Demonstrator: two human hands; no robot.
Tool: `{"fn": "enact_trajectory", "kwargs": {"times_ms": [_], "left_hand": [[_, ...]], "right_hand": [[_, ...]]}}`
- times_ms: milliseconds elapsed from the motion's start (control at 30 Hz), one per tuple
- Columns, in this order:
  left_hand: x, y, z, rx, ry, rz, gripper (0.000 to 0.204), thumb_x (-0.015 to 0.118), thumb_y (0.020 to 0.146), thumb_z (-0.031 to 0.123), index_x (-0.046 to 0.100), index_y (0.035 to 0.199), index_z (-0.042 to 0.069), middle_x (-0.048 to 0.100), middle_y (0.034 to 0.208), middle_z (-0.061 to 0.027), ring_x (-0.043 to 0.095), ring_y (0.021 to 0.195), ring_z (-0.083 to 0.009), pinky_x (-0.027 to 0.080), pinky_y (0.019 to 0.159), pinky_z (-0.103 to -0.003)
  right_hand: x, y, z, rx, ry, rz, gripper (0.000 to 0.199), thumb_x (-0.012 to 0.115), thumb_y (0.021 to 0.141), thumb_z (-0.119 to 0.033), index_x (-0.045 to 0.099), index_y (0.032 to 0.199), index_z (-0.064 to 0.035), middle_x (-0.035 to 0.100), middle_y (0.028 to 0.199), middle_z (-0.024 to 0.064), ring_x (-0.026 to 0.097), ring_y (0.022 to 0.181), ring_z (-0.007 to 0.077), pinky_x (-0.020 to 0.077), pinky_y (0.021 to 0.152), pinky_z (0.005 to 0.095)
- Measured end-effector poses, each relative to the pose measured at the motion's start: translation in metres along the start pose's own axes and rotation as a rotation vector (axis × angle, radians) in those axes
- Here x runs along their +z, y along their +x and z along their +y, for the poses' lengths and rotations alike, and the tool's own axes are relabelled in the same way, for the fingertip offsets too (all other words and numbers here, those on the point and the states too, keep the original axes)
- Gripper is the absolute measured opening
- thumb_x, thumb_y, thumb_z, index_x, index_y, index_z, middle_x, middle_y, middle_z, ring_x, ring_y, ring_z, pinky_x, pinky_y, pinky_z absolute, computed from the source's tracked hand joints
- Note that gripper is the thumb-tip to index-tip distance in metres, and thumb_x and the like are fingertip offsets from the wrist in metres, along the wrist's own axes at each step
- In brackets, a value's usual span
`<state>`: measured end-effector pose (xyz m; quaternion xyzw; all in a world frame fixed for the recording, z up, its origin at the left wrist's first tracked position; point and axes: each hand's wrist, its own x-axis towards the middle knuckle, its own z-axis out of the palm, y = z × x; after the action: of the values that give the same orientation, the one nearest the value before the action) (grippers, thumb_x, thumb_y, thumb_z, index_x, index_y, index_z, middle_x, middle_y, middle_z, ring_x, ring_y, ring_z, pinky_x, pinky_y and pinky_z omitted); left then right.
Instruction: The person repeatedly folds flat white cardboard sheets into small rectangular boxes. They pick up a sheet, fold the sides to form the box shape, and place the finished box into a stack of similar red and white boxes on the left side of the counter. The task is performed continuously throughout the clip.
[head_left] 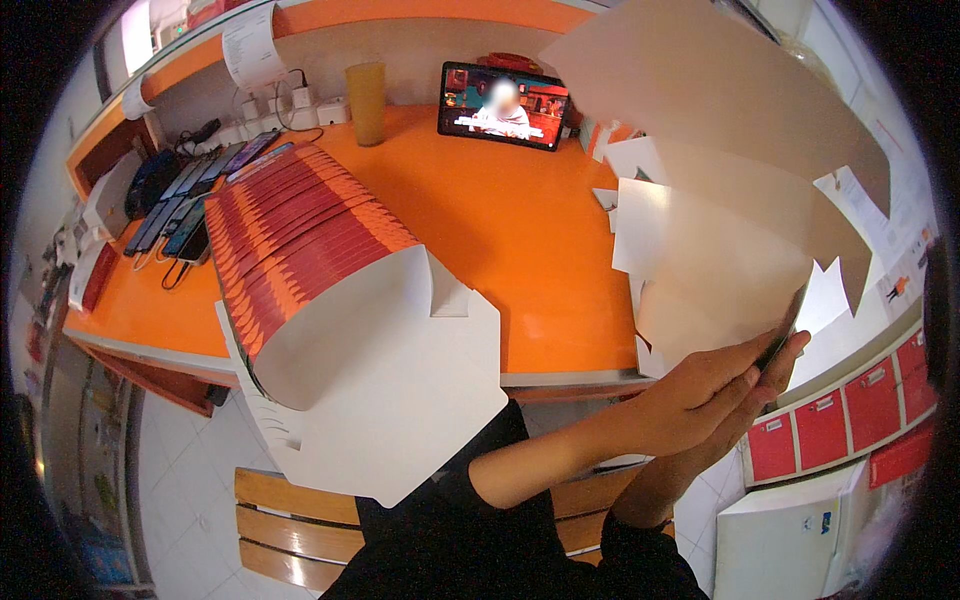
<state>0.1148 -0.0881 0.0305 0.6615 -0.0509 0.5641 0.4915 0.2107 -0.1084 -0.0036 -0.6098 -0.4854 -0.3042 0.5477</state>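
A pale brown cardboard box (pixel 725 235), partly folded with its broad panel raised, stands at the right end of the orange table. Both my hands meet at its near right edge. My left hand (pixel 690 395) reaches across with its fingers pressed together against that edge. Just beneath it, my right hand (pixel 748 408) closes on the same edge from the other side, and the two hands partly cover each other. To the left, a fanned stack of red and orange printed cardboard box blanks (pixel 310 220) overhangs the table's near edge, the nearest showing its white inside.
A lit tablet (pixel 503 107) leans at the back of the orange table (pixel 540 270), with a yellow cup (pixel 367 103) to its left. Several phones (pixel 190 190) and cables lie at the far left. Red drawers (pixel 822 425) and a wooden slatted bench (pixel 300 525) are below.
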Motion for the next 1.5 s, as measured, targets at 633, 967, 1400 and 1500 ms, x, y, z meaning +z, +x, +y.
{"fn": "enact_trajectory", "kwargs": {"times_ms": [633, 967, 1400, 1500], "left_hand": [[-0.041, -0.006, -0.007, -0.266, 0.322, 0.053, 0.024, 0.053, 0.095, 0.014, 0.059, 0.116, 0.004, 0.066, 0.099, -0.0202, 0.065, 0.085, -0.0399, 0.043, 0.100, -0.046], [-0.049, -0.013, -0.020, -0.360, 0.510, -0.072, 0.029, 0.057, 0.093, 0.017, 0.063, 0.118, 0.004, 0.067, 0.095, -0.0215, 0.063, 0.087, -0.0397, 0.041, 0.104, -0.046], [-0.042, -0.015, -0.031, -0.169, 0.640, -0.012, 0.067, 0.069, 0.085, 0.029, 0.033, 0.135, 0.003, 0.062, 0.116, -0.0183, 0.055, 0.114, -0.0326, 0.021, 0.109, -0.052], [-0.040, -0.019, -0.035, -0.078, 0.743, 0.299, 0.099, 0.079, 0.073, 0.042, 0.023, 0.143, 0.000, 0.038, 0.139, -0.0245, 0.038, 0.129, -0.0397, 0.014, 0.113, -0.053]], "right_hand": [[-0.005, 0.066, 0.066, -0.062, 0.413, -0.303, 0.033, 0.044, 0.100, -0.022, 0.054, 0.128, -0.0068, 0.047, 0.136, 0.0153, 0.040, 0.131, 0.0280, 0.0293, 0.111, 0.0418], [-0.011, 0.056, 0.055, 0.011, 0.132, -0.347, 0.019, 0.066, 0.088, -0.010, 0.066, 0.107, -0.0097, 0.037, 0.135, 0.0146, 0.039, 0.129, 0.0300, 0.0377, 0.104, 0.0410], [-0.037, 0.045, 0.077, -0.032, 0.132, -0.624, 0.021, 0.052, 0.096, -0.013, 0.059, 0.115, -0.0048, 0.047, 0.125, 0.0157, 0.042, 0.123, 0.0295, 0.0330, 0.107, 0.0430], [-0.053, 0.051, 0.111, 0.288, 0.491, -0.388, 0.024, 0.048, 0.100, -0.019, 0.054, 0.118, -0.0036, 0.049, 0.117, 0.0163, 0.045, 0.115, 0.0271, 0.0346, 0.104, 0.0421]]}}
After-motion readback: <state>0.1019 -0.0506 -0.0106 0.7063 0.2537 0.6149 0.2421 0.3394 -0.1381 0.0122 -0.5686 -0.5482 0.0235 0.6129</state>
